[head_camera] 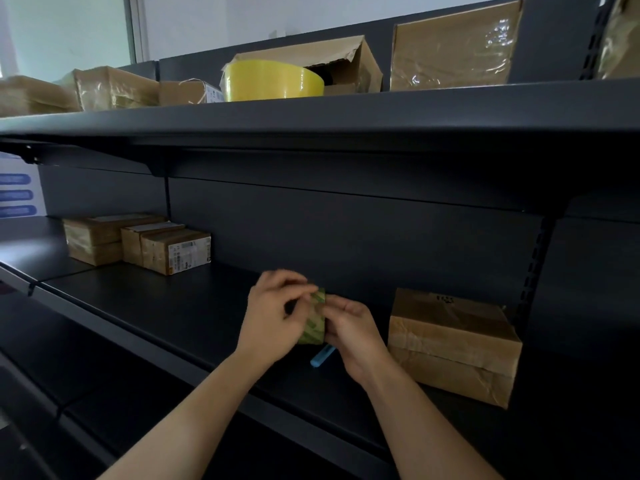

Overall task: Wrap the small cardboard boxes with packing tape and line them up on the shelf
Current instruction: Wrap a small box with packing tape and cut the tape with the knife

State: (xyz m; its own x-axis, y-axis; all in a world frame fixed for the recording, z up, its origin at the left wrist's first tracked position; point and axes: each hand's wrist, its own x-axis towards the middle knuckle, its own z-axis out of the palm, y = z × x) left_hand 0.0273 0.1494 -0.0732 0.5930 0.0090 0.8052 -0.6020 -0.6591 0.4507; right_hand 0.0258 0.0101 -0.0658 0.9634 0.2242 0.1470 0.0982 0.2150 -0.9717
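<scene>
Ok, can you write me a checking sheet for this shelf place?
Surface: dark metal shelf, upper shelf above.
Job's things: small box between both hands; taped boxes at left; big box at right; yellow tape roll on the upper shelf.
Clutter: blue tool lying below the hands; torn box up top.
Fingers: left hand and right hand both grip the small box.
Cables: nothing seen.
Surroundings: white wall, sign with blue labels at left.

Print on box label [189, 252] illegible
</scene>
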